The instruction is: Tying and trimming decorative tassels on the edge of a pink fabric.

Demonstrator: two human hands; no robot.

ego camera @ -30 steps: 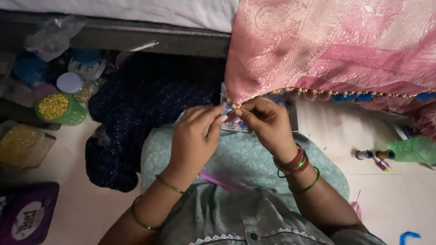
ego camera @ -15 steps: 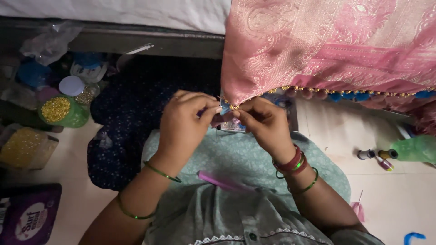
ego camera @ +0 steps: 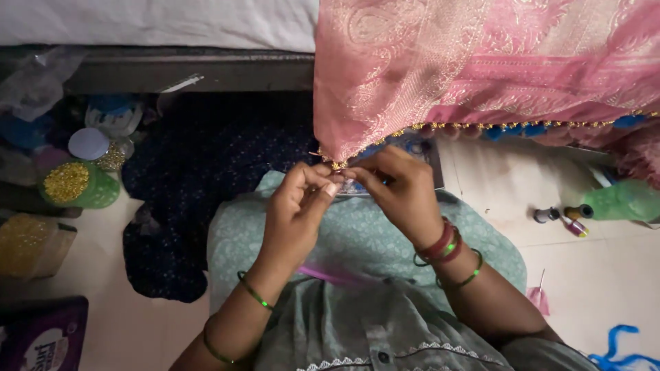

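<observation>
Two hands meet at the lowest corner of one pink brocade cloth (ego camera: pixel 481 75), which hangs from the bed (ego camera: pixel 158 24) down over the person's lap. The left hand (ego camera: pixel 295 209) has its fingertips pinched narrow on the gold bead trim (ego camera: pixel 338 165) at that corner; the right hand (ego camera: pixel 399 189) is pinched shut right beside it, on the same edge, fingertips touching the left's. The left arm wears two green bangles, the right wrist several red and green ones. On the floor to the left stand one green jar of gold beads (ego camera: pixel 72 184) and one white round lid (ego camera: pixel 88 143); to the right lie three small thread spools (ego camera: pixel 564 216), close together, beside one green bottle (ego camera: pixel 622 200). A dark blue cloth (ego camera: pixel 199 178) lies under the knees.
</observation>
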